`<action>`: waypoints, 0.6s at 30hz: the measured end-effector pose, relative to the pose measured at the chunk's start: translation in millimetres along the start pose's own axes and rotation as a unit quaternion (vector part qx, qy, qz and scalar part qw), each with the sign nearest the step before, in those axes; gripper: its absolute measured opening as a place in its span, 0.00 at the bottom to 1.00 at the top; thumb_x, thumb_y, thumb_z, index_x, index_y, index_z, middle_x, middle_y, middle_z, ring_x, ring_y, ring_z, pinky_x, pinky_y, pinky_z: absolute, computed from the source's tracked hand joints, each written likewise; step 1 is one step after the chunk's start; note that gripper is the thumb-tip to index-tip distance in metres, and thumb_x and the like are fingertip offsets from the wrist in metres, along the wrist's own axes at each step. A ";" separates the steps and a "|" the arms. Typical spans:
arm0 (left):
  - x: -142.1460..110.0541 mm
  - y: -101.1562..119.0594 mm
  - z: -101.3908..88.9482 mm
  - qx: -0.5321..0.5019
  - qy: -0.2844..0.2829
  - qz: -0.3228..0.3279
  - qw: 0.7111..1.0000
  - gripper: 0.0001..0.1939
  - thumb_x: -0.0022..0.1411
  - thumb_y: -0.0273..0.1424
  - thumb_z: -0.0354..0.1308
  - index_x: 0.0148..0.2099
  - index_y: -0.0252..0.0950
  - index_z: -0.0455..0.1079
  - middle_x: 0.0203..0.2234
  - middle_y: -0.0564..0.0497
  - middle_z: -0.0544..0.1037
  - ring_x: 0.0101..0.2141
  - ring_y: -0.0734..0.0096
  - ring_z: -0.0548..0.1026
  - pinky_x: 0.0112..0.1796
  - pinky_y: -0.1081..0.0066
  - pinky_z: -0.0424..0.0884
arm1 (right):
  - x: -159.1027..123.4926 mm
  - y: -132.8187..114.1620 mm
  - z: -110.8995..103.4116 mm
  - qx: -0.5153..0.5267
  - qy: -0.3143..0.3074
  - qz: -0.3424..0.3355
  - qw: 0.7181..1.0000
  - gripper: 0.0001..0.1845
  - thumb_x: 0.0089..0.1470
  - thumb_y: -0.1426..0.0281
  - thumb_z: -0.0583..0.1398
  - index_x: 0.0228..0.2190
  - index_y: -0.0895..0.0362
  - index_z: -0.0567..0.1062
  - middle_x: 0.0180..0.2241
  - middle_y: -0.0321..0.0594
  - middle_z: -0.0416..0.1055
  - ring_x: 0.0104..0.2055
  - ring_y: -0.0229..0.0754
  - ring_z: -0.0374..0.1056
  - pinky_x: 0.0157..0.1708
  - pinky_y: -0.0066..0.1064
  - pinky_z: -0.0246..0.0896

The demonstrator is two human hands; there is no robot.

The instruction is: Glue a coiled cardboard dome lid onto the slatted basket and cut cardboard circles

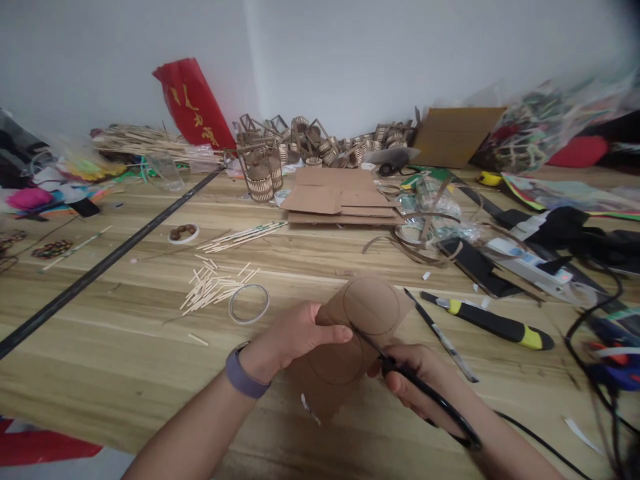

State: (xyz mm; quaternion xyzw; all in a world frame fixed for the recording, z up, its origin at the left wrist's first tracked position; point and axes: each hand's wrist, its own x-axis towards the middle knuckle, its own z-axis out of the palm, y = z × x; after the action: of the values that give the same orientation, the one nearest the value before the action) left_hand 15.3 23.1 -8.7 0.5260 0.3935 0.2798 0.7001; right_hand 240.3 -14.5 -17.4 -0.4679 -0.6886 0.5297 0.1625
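My left hand [300, 333] grips a piece of brown cardboard [325, 393] by its left side, thumb lying on top. Two circles are drawn on the cardboard, one above the other. In my right hand [425, 373] is a pair of black-handled scissors [435, 400]. Their blades reach into the cardboard between the two circles, near my left thumb. A pen [443, 337] lies just right of the cardboard, and a black and yellow utility knife [493, 321] rests beyond it.
Short cut sticks [210, 287] and a tape ring [249, 304] lie at left. Stacked cardboard [335, 197] stands ahead, with small woven baskets [260, 183] behind. A long dark rod [115, 257] crosses the left side. A power strip [530, 267] and cables [575, 353] occupy the right.
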 end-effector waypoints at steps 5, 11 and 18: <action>-1.7 1.5 3.1 -0.007 -0.007 0.008 1.000 0.24 0.49 0.43 0.68 0.45 0.34 0.78 0.40 0.45 0.82 0.45 0.53 0.76 0.46 0.61 0.69 | 1.2 1.8 -0.5 0.002 0.005 -0.014 1.000 0.45 0.43 0.30 0.50 0.27 0.60 0.74 0.15 0.30 0.54 0.15 0.31 0.50 0.13 0.24 0.43; -0.1 -4.0 2.8 0.001 -0.013 0.000 1.000 0.23 0.51 0.42 0.68 0.46 0.35 0.77 0.41 0.45 0.82 0.45 0.53 0.76 0.46 0.60 0.69 | 0.2 -1.0 -1.4 -0.003 0.009 -0.029 1.000 0.41 0.45 0.31 0.50 0.25 0.58 0.70 0.17 0.31 0.57 0.16 0.32 0.52 0.13 0.23 0.44; -0.2 -3.4 2.1 0.014 -0.012 -0.007 1.000 0.24 0.51 0.43 0.67 0.48 0.34 0.76 0.42 0.45 0.82 0.46 0.53 0.76 0.48 0.60 0.68 | 0.1 -1.8 -1.2 -0.003 0.008 -0.043 0.999 0.41 0.47 0.32 0.49 0.24 0.59 0.70 0.16 0.31 0.55 0.17 0.32 0.50 0.14 0.24 0.42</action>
State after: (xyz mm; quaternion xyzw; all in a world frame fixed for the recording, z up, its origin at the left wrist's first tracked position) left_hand 16.9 20.9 -11.6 0.5362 0.3925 0.2635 0.6993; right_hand 240.3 -13.7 -15.3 -0.4428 -0.7081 0.5163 0.1894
